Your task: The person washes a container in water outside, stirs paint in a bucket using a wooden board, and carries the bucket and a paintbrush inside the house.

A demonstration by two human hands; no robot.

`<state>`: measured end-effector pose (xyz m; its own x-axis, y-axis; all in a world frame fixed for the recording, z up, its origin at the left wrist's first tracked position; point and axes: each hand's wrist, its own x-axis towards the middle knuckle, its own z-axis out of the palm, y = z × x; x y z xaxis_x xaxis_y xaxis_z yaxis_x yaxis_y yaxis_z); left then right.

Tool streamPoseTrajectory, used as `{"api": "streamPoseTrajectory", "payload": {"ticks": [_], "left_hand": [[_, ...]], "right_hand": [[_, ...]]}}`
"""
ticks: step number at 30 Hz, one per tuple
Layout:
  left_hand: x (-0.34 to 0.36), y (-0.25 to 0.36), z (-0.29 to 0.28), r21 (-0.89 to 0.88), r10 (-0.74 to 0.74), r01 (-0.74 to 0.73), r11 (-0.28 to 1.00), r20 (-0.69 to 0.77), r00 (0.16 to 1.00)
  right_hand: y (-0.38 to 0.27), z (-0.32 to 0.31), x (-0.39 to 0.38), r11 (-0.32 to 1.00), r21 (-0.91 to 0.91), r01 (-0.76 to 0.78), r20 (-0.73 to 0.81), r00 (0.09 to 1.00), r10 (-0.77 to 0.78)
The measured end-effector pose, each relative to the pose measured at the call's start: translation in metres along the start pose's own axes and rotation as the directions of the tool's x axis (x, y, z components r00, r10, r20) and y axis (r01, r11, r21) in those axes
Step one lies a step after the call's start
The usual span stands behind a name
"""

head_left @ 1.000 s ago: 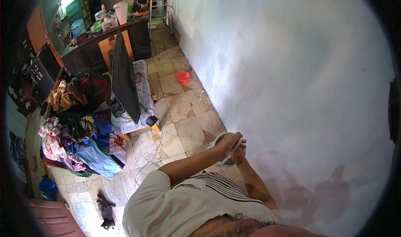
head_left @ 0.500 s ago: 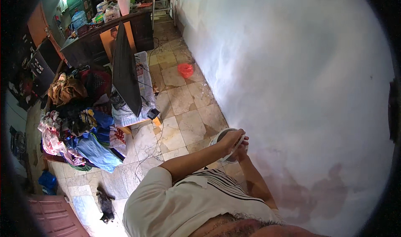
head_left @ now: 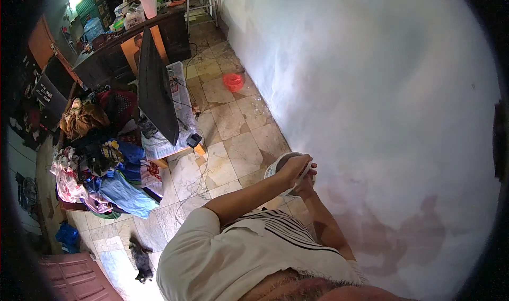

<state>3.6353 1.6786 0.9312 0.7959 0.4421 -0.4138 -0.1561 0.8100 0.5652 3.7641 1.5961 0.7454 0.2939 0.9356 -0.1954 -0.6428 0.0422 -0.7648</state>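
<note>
A white bucket (head_left: 271,168) with a grey inside is held low in front of me, close to the wall. My left hand (head_left: 293,168) is closed at its rim, on a pale strip that looks like the bucket's handle (head_left: 303,177). Right beside it, my right hand (head_left: 306,185) meets the left at the same strip. Its fingers look curled, but the strip and the left hand partly cover them, so what it grips is hidden. The far side of the bucket shows past my left hand.
A pale, patchy wall (head_left: 371,89) rises along my right. On the tiled floor (head_left: 228,121) lies a red plastic bag (head_left: 233,82). To the left stand a dark flat screen (head_left: 156,89) on a low table and piled clothes (head_left: 124,192). A dark cat (head_left: 140,261) lies near a reddish-brown door (head_left: 79,277).
Both hands and the bucket have risen slightly in the picture, and the hands have shifted a little on the strip. The view has turned slightly. The cat appears a little further right.
</note>
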Motion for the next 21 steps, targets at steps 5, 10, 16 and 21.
{"api": "streamPoseTrajectory", "payload": {"ticks": [5, 10, 16, 21], "left_hand": [[0.024, -0.006, 0.008, -0.007, -0.121, 0.121, 0.993, -0.01, 0.993], [0.012, -0.004, -0.006, 0.054, -0.057, 0.063, 0.997, -0.102, 0.993], [0.035, -0.011, -0.016, 0.067, -0.112, 0.107, 0.992, 0.075, 0.991], [0.038, 0.004, 0.003, 0.131, -0.033, 0.028, 0.991, 0.037, 0.999]], "right_hand": [[0.016, -0.081, 0.033, 0.607, -0.769, 0.202, 0.124, 0.978, -0.168], [-0.066, 0.028, -0.015, 0.953, 0.178, -0.243, -0.011, 0.968, 0.249], [-0.113, 0.077, -0.058, 0.315, -0.949, 0.006, -0.073, 0.969, -0.238], [-0.136, 0.066, -0.071, 0.573, -0.807, -0.144, -0.34, 0.907, -0.25]]}}
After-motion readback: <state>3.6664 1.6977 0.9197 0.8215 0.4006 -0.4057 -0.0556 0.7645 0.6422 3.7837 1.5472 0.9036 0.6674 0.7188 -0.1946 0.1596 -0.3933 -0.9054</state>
